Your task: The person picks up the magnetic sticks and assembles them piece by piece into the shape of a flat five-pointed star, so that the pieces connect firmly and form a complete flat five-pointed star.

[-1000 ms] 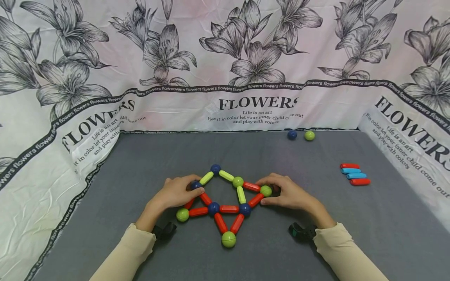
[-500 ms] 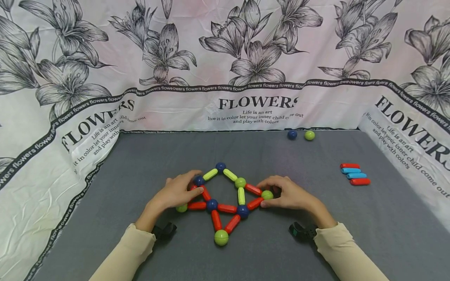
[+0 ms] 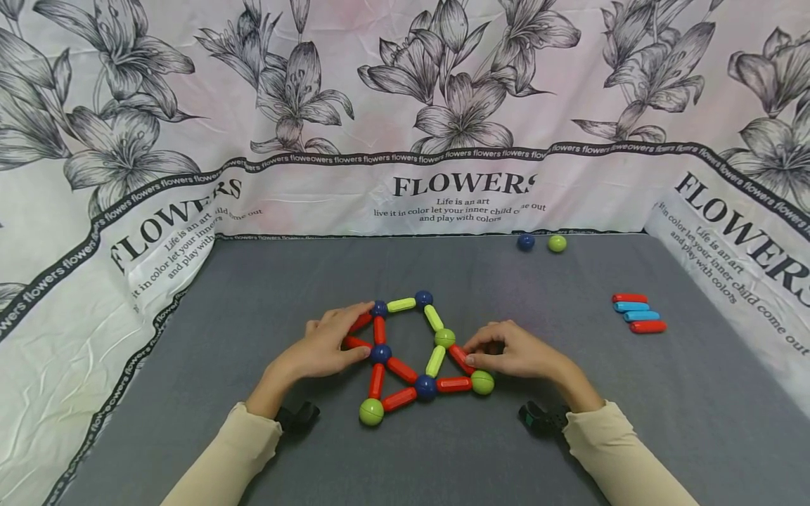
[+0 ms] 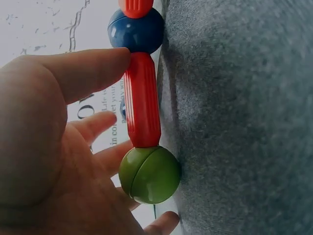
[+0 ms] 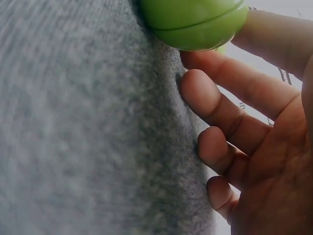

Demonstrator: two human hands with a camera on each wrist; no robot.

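Note:
A flat construction of magnetic rods and balls lies between both hands, with red rods (image 3: pixel 401 369), yellow-green rods (image 3: pixel 401 306), blue balls (image 3: pixel 381 353) and green balls (image 3: pixel 483 383). My left hand (image 3: pixel 325 344) reaches over its left side, fingers fairly straight. The thumb touches near a blue ball (image 4: pixel 137 30) and red rod (image 4: pixel 143 100); the index fingertip is at the upper-left blue ball (image 3: pixel 379 308). In the left wrist view, a green ball (image 4: pixel 149 175) lies before the fingers. My right hand (image 3: pixel 519 348) pinches the right red rod (image 3: pixel 461 359) with thumb and index finger.
A loose blue ball (image 3: pixel 526 242) and green ball (image 3: pixel 557 243) lie at the back edge of the grey table (image 3: pixel 405 471). Loose red and blue rods (image 3: pixel 642 317) lie in a group at the right. A flower-printed cloth (image 3: pixel 465 204) stands behind.
The construction has turned clockwise: its top blue ball moved right, its right green ball came nearer, and its front green ball went left. Both hands stay at its sides.

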